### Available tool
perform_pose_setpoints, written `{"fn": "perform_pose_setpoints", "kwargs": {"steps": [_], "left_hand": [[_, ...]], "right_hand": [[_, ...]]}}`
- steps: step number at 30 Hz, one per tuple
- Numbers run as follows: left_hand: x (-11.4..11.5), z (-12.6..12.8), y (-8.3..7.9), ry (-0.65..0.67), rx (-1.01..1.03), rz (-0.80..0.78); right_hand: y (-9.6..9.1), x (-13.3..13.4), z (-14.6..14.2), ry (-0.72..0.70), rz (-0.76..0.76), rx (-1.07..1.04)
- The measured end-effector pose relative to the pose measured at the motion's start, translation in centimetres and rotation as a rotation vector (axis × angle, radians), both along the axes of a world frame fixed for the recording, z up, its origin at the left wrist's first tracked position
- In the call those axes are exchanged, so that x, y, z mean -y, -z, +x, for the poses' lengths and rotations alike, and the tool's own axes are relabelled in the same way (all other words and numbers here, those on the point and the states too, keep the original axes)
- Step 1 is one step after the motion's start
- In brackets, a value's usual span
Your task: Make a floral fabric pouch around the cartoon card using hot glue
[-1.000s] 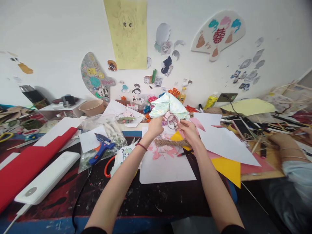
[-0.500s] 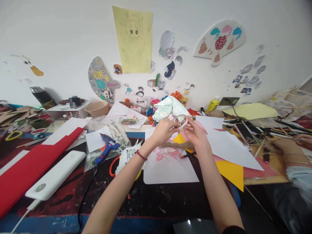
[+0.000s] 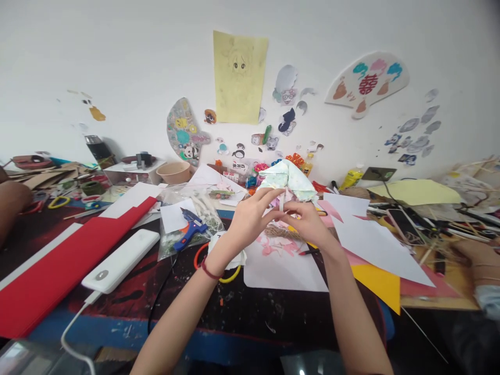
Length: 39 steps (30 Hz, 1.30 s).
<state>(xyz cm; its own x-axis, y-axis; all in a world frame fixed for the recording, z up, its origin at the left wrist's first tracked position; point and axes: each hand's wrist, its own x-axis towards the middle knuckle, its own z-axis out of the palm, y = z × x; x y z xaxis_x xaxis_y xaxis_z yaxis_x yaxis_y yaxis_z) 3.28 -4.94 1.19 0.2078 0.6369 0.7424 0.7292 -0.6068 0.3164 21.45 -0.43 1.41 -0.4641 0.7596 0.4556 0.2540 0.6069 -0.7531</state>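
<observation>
White wall (image 3: 148,57) with cut-outs stuck to it stands behind a crowded dark table (image 3: 250,323); a blue glue gun (image 3: 190,229) lies there, partly over a clear plastic bag (image 3: 203,203). White strands and greenish bits show through the bag, too tangled to tell apart. Beyond the glue gun sits a tan bowl (image 3: 174,172), its inside out of sight at this low angle. Farther off to the glue gun's left, a dark flask (image 3: 97,148) stands near a small green pot (image 3: 91,188), whose contents are too small to make out. Well to its right, a yellow bottle (image 3: 352,177) stands by the wall, its filling indistinct.

Right of the glue gun, the left hand (image 3: 250,221) and right hand (image 3: 310,226) meet, fingertips pinching a narrow pale band (image 3: 282,202); fingers hide most of it, so its full shape is unclear. Below them, twisted cord (image 3: 283,233) is partly covered. Other people's arms are cut off at both edges.
</observation>
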Motion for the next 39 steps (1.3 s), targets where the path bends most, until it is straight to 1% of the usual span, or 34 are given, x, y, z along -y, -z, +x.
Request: {"fn": "perform_pose_setpoints", "kwargs": {"steps": [3,7,10,14,18,22,26,29,32,35,39], "left_hand": [[0.5,-1.0,0.3,0.058,-0.051,0.135],[0.6,-2.1,1.1,0.091,-0.076,0.229],[0.7,-2.8,1.2,0.105,-0.136,0.299],[1.3,-3.4,0.8,0.074,-0.225,0.364],[2.1,-3.7,0.7,0.003,-0.309,0.399],[2.6,-4.2,0.9,-0.048,-0.384,0.387],[2.4,-5.1,1.5,-0.070,-0.413,0.332],[1.8,-5.6,2.3,-0.075,-0.374,0.280],[1.2,-6.0,3.3,-0.092,-0.286,0.225],[0.7,-6.2,4.4,-0.105,-0.223,0.176],[0.3,-6.6,5.4,-0.081,-0.226,0.140]], "right_hand": [[-0.2,1.2,-0.7,-0.056,0.036,0.074],[-0.3,2.0,-1.0,-0.136,0.050,0.144],[-0.6,2.1,-1.1,-0.187,0.063,0.188],[-0.9,2.1,-1.3,-0.216,0.058,0.205],[-0.5,2.1,-1.9,-0.225,0.046,0.186],[0.3,1.8,-3.0,-0.257,0.016,0.162],[1.2,0.7,-4.1,-0.286,0.006,0.145],[2.3,-0.7,-4.9,-0.317,0.006,0.119],[3.6,-1.8,-5.6,-0.343,-0.005,0.090],[4.8,-2.3,-6.1,-0.360,-0.029,0.064],[5.8,-2.4,-6.3,-0.382,-0.064,0.037]]}}
